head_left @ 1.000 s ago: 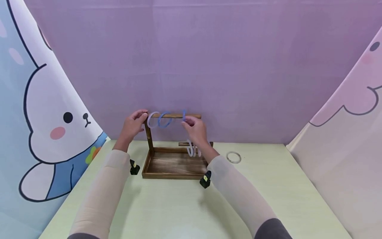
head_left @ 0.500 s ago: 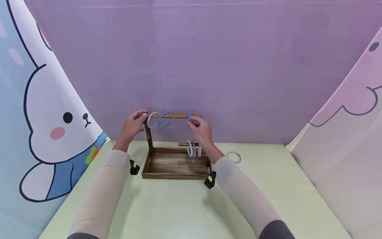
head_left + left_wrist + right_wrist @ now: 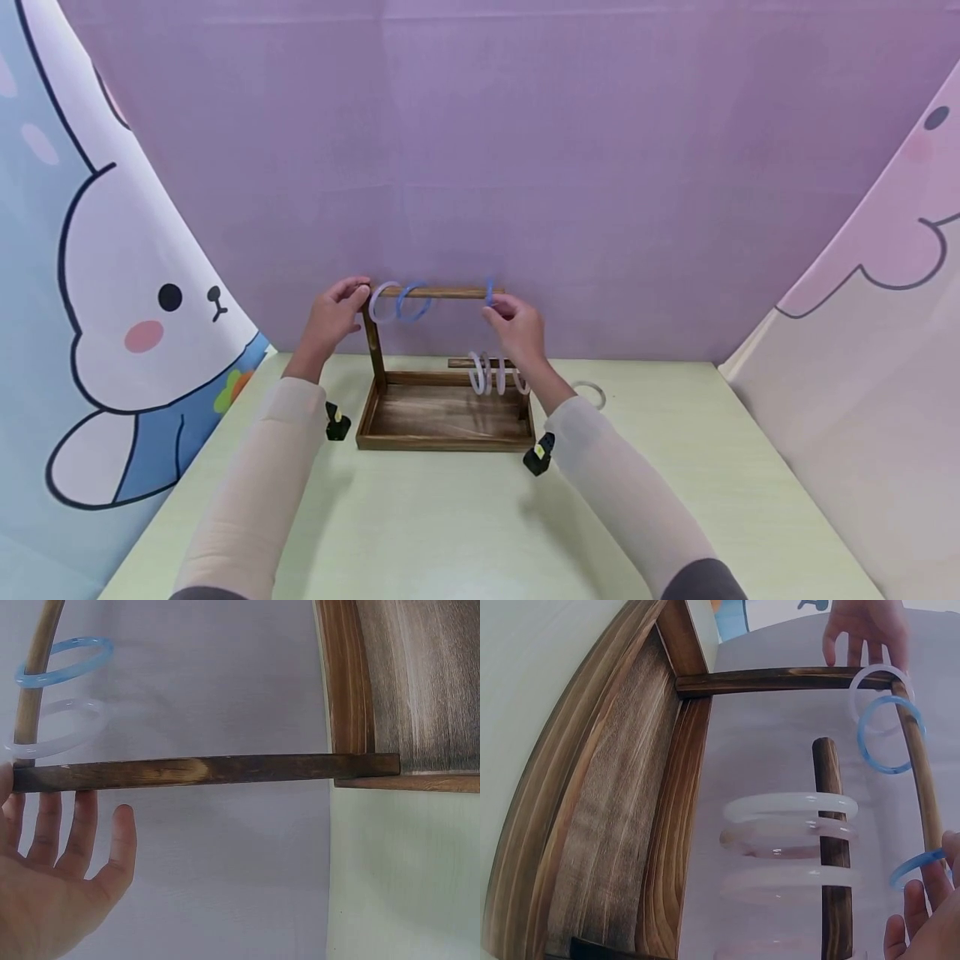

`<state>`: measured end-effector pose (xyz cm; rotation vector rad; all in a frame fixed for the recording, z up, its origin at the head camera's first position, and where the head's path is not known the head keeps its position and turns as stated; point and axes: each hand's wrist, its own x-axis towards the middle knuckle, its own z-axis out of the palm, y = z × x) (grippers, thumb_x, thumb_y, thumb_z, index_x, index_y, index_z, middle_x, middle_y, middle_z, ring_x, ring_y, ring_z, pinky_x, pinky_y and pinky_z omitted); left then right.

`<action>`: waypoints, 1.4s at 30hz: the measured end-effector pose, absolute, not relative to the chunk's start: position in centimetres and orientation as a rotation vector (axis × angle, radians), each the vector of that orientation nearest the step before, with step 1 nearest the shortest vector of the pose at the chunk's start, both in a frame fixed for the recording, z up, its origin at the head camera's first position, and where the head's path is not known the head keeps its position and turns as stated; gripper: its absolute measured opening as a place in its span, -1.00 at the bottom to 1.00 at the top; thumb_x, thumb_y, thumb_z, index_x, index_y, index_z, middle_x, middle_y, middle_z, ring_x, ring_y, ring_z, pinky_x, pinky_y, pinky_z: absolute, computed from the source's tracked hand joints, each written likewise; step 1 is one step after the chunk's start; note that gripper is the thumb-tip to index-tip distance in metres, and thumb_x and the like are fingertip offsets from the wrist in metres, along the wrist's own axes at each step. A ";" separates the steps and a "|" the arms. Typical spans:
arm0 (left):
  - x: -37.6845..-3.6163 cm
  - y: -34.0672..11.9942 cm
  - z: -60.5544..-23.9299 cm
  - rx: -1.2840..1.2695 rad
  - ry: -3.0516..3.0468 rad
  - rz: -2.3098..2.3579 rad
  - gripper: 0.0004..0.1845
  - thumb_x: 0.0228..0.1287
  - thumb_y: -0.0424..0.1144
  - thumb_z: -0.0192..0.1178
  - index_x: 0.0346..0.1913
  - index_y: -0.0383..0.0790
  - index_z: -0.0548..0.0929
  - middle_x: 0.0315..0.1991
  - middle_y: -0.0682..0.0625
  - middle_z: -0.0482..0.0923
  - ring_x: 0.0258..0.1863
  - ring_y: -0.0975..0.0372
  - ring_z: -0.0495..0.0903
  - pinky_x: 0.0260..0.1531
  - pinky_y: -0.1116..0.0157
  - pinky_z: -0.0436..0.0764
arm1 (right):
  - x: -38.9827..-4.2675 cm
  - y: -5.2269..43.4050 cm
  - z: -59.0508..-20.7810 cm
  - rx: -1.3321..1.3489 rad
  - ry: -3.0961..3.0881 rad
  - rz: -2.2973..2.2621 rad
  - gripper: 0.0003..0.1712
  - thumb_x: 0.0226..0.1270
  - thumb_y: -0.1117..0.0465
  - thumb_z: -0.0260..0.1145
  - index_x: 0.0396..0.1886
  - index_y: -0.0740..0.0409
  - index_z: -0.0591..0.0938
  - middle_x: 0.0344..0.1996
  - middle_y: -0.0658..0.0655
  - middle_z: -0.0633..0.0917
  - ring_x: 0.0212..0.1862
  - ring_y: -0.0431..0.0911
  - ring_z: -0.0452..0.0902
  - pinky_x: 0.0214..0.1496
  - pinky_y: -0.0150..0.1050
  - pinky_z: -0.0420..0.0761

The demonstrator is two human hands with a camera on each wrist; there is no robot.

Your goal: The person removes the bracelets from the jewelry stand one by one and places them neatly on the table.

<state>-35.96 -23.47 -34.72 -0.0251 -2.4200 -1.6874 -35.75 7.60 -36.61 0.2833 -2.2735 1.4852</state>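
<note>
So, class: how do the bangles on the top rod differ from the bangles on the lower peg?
The top rod bangles include blue ones and hang spaced apart; the lower peg bangles are all pale whitish-pink and bunched together. The right hand pinches one on the top rod; the lower ones are untouched. All are plain rings.

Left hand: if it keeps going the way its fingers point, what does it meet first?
The left hand has its straight fingers already at the stand's upright post, so the post comes first. Just beyond hang the white bangle and the blue bangle on the top rod.
</note>
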 end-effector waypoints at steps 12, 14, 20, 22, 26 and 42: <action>-36.1 -23.5 -34.7 -0.021 -2.409 -1.678 -0.45 0.54 0.19 0.02 0.41 0.00 0.49 0.21 -0.11 0.48 0.21 0.06 0.45 0.18 -0.17 0.61 | -36.1 9.1 -36.8 0.263 -2.257 1.512 -0.66 0.34 0.11 0.46 0.03 0.16 0.76 -0.13 0.20 0.81 -0.06 0.05 0.74 0.01 -0.06 0.71; -36.1 -23.5 -34.7 -0.021 -2.413 -1.678 -0.45 0.54 0.19 0.02 0.41 0.01 0.49 0.22 -0.10 0.48 0.21 0.06 0.45 0.17 -0.16 0.61 | -36.0 9.4 -36.7 0.248 -2.261 1.514 -0.66 0.35 0.11 0.46 0.04 0.17 0.75 -0.12 0.21 0.81 -0.06 0.05 0.73 0.01 -0.06 0.71; -36.1 -23.4 -34.8 -0.019 -2.415 -1.684 -0.46 0.54 0.19 0.03 0.40 0.01 0.49 0.24 -0.10 0.49 0.23 0.07 0.45 0.16 -0.13 0.64 | -35.7 10.4 -36.7 0.212 -2.280 1.493 -0.66 0.37 0.15 0.44 0.08 0.18 0.73 -0.09 0.24 0.80 -0.03 0.07 0.72 0.02 -0.04 0.71; -36.1 -23.4 -34.8 -0.022 -2.416 -1.682 -0.46 0.54 0.19 0.03 0.41 0.02 0.49 0.24 -0.10 0.49 0.23 0.08 0.45 0.15 -0.11 0.64 | -35.8 10.7 -36.8 0.211 -2.284 1.484 -0.64 0.37 0.16 0.43 0.10 0.19 0.72 -0.07 0.25 0.79 -0.03 0.09 0.72 0.03 -0.04 0.71; -36.0 -23.4 -34.8 -0.030 -2.412 -1.684 -0.46 0.54 0.19 0.02 0.41 0.02 0.49 0.24 -0.11 0.48 0.21 0.07 0.45 0.15 -0.12 0.64 | -35.9 11.3 -37.0 0.220 -2.284 1.462 -0.64 0.37 0.17 0.44 0.11 0.20 0.72 -0.07 0.26 0.79 -0.02 0.09 0.73 0.03 -0.05 0.71; -35.9 -23.2 -34.8 -0.021 -2.425 -1.664 -0.45 0.54 0.19 0.02 0.41 0.00 0.49 0.28 -0.14 0.49 0.22 0.05 0.46 0.16 -0.13 0.63 | -36.0 14.2 -38.3 0.194 -2.322 1.426 -0.63 0.36 0.14 0.45 0.09 0.20 0.73 -0.14 0.26 0.79 -0.12 0.08 0.70 -0.19 -0.32 0.58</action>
